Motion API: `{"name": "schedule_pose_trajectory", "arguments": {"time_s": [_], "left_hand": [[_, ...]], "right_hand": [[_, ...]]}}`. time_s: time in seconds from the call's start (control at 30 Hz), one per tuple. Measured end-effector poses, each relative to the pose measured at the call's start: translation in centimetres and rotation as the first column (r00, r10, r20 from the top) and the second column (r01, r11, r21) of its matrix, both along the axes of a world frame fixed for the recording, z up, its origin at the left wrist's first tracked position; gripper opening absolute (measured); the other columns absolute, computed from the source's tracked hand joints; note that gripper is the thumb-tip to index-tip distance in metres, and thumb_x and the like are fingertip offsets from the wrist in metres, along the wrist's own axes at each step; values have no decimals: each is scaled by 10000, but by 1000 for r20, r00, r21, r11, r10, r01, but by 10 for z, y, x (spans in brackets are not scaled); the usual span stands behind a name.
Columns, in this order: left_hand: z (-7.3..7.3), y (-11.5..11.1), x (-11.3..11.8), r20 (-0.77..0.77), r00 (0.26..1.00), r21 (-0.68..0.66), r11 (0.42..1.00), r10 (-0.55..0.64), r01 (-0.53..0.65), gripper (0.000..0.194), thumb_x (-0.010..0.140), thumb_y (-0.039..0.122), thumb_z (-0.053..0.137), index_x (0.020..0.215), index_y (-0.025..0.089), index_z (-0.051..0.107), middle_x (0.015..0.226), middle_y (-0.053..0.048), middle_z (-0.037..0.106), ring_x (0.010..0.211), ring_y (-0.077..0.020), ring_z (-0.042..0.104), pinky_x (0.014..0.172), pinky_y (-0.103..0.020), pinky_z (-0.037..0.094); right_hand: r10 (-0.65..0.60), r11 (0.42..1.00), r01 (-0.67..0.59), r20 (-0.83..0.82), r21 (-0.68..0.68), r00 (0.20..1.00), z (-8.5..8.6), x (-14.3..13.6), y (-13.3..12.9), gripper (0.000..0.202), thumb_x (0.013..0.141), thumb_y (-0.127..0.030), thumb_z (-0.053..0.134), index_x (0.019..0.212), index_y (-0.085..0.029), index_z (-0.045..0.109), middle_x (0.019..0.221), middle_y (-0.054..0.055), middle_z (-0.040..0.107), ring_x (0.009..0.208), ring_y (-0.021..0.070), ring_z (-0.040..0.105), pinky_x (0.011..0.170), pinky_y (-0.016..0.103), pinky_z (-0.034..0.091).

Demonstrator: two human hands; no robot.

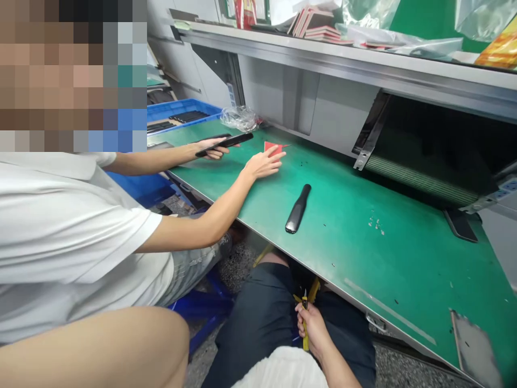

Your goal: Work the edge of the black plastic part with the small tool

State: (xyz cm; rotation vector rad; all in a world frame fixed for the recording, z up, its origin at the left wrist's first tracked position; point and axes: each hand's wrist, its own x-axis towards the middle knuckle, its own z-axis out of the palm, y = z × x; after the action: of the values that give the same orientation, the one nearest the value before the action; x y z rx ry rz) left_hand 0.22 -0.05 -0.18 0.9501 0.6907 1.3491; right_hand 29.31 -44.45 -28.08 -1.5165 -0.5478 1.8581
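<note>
Low in front of my lap, my right hand (313,327) is closed around a yellow utility knife (306,338), its blade pointing up. My left arm (97,342) shows as a large bent shape at the lower left, and the left hand lies outside the picture. On the green table (355,237), beyond my knees, rests a glossy black handle-shaped piece (298,209), apart from my hands.
At the left a co-worker's hand (212,151) holds a similar black piece (232,143); the other hand (264,164) is at a red sheet (273,149). A blue tray (194,106), crumpled plastic (241,118), a dark screen (436,145) and a grey plate (476,347) surround the work area.
</note>
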Motion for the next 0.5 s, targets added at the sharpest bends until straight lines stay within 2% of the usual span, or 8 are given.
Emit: {"name": "schedule_pose_trajectory", "arguments": {"time_s": [0.13, 0.23, 0.3, 0.4, 0.5], "left_hand": [[-1, -2, -6, 62, 987, -99, 984, -145, 151, 523, 1064, 363, 205, 1378, 252, 609, 1401, -133, 603, 946, -243, 578, 867, -447, 454], [3, -5, -11, 120, 980, -105, 980, -158, 170, 590, 1080, 481, 161, 1453, 274, 568, 1375, -138, 633, 811, -192, 521, 826, -368, 408], [10, -12, -9, 82, 993, -103, 990, -87, 95, 645, 1079, 513, 110, 1460, 258, 564, 1268, -128, 669, 759, -185, 501, 790, -345, 397], [25, -30, -5, -68, 996, -77, 995, 52, -57, 679, 1083, 415, 38, 1465, 192, 553, 1069, -101, 674, 712, -189, 483, 766, -346, 415], [48, -54, -9, -262, 944, 24, 980, 198, -199, 648, 1082, 312, 49, 1461, 94, 527, 988, -115, 674, 723, -185, 497, 796, -364, 466]], "right_hand": [[-7, 1000, 7, -2, -4, 1000, -1, 3, -2, 275, 1057, -416, 629, 1003, -146, 622, 694, -79, 505, 472, 37, 388, 420, 154, 332], [-1, 1000, 1, -1, -5, 1000, -3, 7, -5, 280, 1058, -424, 627, 1014, -148, 622, 702, -77, 506, 476, 38, 386, 422, 155, 334], [16, 1000, -16, 6, 7, 1000, -3, 8, -6, 293, 1058, -438, 620, 1006, -150, 616, 690, -81, 488, 472, 37, 372, 417, 156, 318], [58, 997, -59, 21, 47, 998, 4, 6, -2, 373, 1028, -530, 626, 964, -165, 591, 644, -95, 438, 450, 38, 337, 402, 161, 265], [105, 986, -106, 13, 128, 994, 20, 0, -1, 586, 839, -754, 715, 915, -201, 537, 586, -120, 365, 426, 39, 267, 396, 173, 173]]}}
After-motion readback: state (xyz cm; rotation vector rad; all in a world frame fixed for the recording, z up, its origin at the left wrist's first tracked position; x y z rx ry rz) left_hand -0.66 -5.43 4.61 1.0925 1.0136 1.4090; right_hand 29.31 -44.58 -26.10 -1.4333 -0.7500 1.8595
